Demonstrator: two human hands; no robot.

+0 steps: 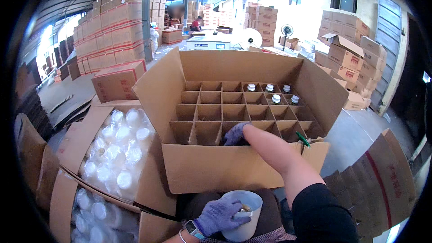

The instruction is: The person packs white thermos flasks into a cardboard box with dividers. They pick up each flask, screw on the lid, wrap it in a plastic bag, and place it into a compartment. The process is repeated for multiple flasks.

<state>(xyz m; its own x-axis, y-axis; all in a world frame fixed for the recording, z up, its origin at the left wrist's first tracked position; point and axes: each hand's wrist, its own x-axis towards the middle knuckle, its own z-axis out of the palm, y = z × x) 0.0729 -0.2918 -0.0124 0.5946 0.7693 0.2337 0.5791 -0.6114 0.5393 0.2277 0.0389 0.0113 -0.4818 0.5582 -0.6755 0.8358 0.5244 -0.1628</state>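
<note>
A large open cardboard box (pixel 211 171) with a cardboard divider grid (pixel 216 112) stands in front of me. Several white-capped bottles (pixel 272 92) sit in cells at its far right. My right hand (pixel 235 134), in a purple glove, reaches down into a cell in the near row; its fingers are hidden inside the cell. My left hand (pixel 219 216), also gloved, grips the rim of a white cup-shaped container (pixel 243 218) resting on my lap, below the box.
At my left an open carton (pixel 78 141) holds several white-lidded jars in clear plastic wrap (pixel 117 153). Stacked cartons (pixel 114 29) rise at the left and right (pixel 346 45). A green pen (pixel 302 139) sits on the box's near right edge. Flattened cardboard (pixel 382 175) lies at the right.
</note>
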